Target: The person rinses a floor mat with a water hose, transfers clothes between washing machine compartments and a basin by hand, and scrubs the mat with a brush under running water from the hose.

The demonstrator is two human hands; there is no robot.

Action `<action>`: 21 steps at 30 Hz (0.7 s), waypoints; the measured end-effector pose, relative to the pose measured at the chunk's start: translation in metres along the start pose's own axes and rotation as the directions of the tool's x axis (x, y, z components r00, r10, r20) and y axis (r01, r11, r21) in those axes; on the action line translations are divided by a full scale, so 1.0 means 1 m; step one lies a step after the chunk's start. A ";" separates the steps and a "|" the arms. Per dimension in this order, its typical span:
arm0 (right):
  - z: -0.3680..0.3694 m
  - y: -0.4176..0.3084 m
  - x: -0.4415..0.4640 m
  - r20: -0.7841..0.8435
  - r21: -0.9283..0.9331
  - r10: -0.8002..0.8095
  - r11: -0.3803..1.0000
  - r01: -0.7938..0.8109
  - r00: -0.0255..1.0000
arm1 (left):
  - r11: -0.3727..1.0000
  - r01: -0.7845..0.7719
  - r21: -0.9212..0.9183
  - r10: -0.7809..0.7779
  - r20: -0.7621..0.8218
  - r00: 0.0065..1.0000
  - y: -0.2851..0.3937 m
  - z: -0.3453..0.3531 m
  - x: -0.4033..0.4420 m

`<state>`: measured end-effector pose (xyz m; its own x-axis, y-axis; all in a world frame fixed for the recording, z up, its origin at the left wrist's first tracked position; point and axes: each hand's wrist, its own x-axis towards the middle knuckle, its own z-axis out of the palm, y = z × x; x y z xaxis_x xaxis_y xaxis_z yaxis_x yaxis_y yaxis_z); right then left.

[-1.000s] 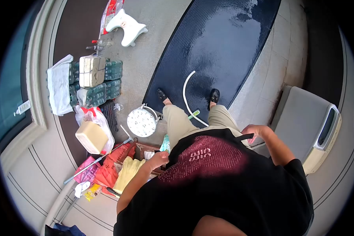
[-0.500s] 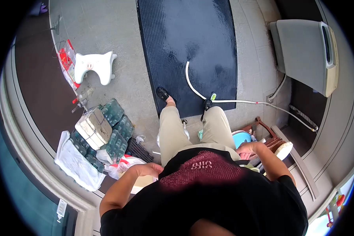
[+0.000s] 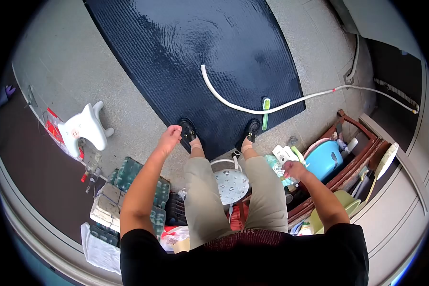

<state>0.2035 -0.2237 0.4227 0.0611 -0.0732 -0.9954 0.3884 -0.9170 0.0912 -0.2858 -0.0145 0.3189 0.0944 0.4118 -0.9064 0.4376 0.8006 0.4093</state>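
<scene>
My left hand (image 3: 170,138) hangs in front of me with loosely curled fingers and nothing visible in it, above the floor beside the mat. My right hand (image 3: 295,170) is held over the clutter at the right, its bent fingers apart and nothing seen in them. Below it is a white and green packet (image 3: 277,166), with a light blue basin (image 3: 325,160) close by. Between my legs stands a round stool with a spotted seat (image 3: 231,186). Ahead lie a white hose (image 3: 224,101) and a green brush (image 3: 266,113) on a wet black ribbed mat (image 3: 176,62).
A white plastic stool (image 3: 85,131) stands at the left. Dark green bottle packs (image 3: 128,172) and a tied white block (image 3: 107,205) are stacked near my left leg. A reddish wooden rack (image 3: 360,167) holds the basin at the right, with a pale green bowl (image 3: 336,209) beside it.
Both hands have moved forward, away from my waist. The view has tilted and shifted, so the spotted stool and more of the rack show. The hose still lies on the mat.
</scene>
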 end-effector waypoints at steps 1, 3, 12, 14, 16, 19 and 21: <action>-0.005 0.003 0.049 -0.250 0.034 -0.126 0.990 0.139 0.960 | 0.994 -0.018 0.108 0.027 -0.078 0.997 -0.004 0.014 0.047; -0.023 0.008 0.153 -0.452 -0.181 -0.103 0.983 0.022 0.886 | 0.965 -0.057 0.256 0.110 -0.199 0.974 -0.026 0.040 0.147; 0.012 -0.066 0.353 -0.681 -0.241 0.016 0.939 -0.245 0.732 | 0.791 -0.142 0.596 0.408 -0.340 0.847 0.019 0.135 0.305; 0.009 -0.053 0.392 -0.758 -0.262 -0.074 0.944 -0.199 0.648 | 0.745 -0.092 0.661 0.416 -0.352 0.838 0.025 0.143 0.308; 0.002 -0.047 0.401 -0.748 -0.350 -0.129 0.910 -0.221 0.651 | 0.754 -0.121 0.646 0.434 -0.351 0.830 0.021 0.142 0.319; -0.018 -0.060 0.376 -0.653 -0.437 -0.178 0.882 -0.174 0.737 | 0.870 -0.184 0.457 0.386 -0.401 0.831 0.016 0.140 0.318; -0.035 -0.075 0.352 -0.586 -0.461 -0.211 0.881 -0.108 0.782 | 0.858 -0.200 0.473 0.403 -0.378 0.833 0.021 0.129 0.302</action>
<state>0.2281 -0.1668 0.0666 0.5051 0.3661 -0.7815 0.7591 -0.6193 0.2005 -0.1329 0.0710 0.0403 -0.0834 0.8305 -0.5507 0.7797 0.3985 0.4829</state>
